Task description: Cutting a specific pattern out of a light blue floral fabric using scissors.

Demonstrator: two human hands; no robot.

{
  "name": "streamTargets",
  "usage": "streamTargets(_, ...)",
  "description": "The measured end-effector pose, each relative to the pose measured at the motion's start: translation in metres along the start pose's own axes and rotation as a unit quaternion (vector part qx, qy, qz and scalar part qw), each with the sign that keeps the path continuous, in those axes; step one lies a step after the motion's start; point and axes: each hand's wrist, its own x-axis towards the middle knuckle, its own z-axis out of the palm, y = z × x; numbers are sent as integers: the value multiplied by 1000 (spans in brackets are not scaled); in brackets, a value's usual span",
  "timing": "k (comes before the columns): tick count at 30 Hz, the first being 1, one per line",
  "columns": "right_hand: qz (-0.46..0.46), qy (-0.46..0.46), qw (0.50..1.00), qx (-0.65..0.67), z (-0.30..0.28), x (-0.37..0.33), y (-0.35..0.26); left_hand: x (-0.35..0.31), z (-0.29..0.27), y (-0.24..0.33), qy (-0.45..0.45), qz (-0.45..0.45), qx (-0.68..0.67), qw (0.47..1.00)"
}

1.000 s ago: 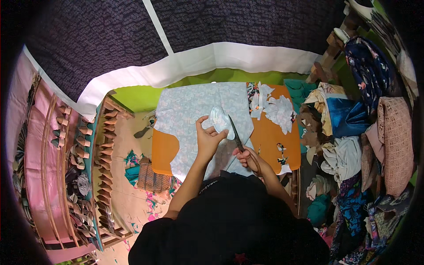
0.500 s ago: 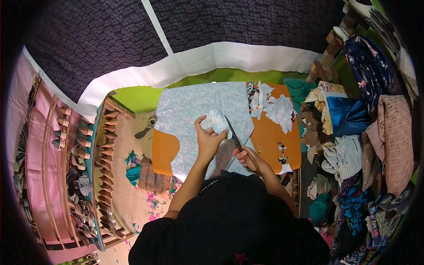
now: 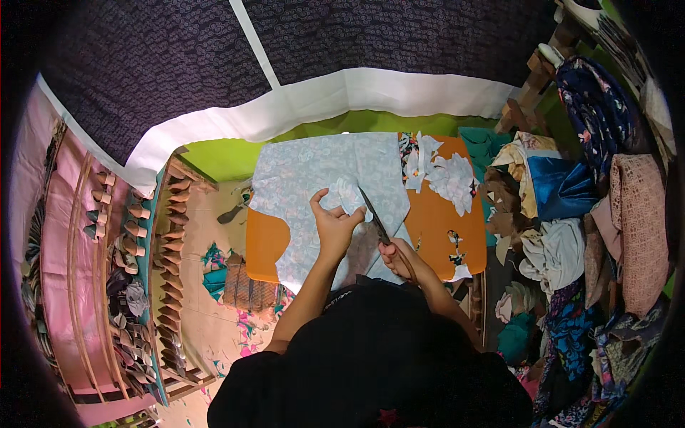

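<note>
My left hand (image 3: pixel 335 222) pinches a small pale piece of fabric (image 3: pixel 345 192) between thumb and fingers, above the work surface. In my right hand (image 3: pixel 398 258) is a pair of scissors (image 3: pixel 376 222), its dark blades pointing up and left along the right edge of that piece. Whether the blades are closed on the fabric I cannot tell. Beneath both hands a large light grey-blue patterned cloth (image 3: pixel 314 160) lies spread over an orange table (image 3: pixel 266 239).
White and floral fabric scraps (image 3: pixel 453 180) lie on the table's right side. Heaped cloth, including a blue satin piece (image 3: pixel 560 187), lines the right. Racks of shoes (image 3: pixel 173 271) stand at the left. A dark curtain (image 3: pixel 385 43) with a white border hangs beyond the table.
The pale fabric piece has tipped and shifted slightly down and left in my left hand. My right hand and the scissors have moved a little to the left.
</note>
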Motion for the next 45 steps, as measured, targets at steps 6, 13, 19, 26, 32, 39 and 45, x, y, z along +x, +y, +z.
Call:
streamTargets(6,25,-10,995,94,5,-3,-3,2,-6,-7,-7,-39,47,998)
streamTargets(13,-9,-18,999,42,1,-7,-5,-1,0,-3,3,-31,15,999)
streamTargets(19,-35,14,995,-93,-2,0,7,2,-7,-8,-8,-26,33,999)
streamTargets(26,-103,-37,994,-27,-2,-3,2,-1,-4,-3,-21,-62,21,998)
streamTargets(32,16,26,999,-31,2,-4,-3,0,-4,-4,-34,-68,16,997)
streamTargets(39,32,-19,993,109,2,-3,-3,0,-4,-4,-53,-74,6,996)
streamTargets(45,2,-19,994,104,6,-4,-1,1,-5,-5,-54,-73,12,996)
